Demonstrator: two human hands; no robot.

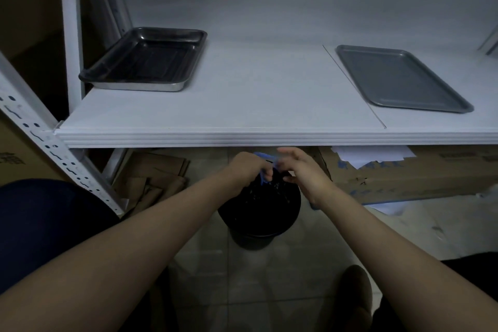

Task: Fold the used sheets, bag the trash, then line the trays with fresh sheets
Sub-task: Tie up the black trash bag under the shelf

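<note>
While bending over bin (253,240), tying black trash bag (258,202), pinching blue drawstring (262,155) with left hand (246,167) and right hand (299,170) fingers; probably handling soft, light, slippery, so gripping gathered neck.

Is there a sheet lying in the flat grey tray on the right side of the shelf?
No, the flat grey tray on the white shelf shows only its bare bottom.
</note>
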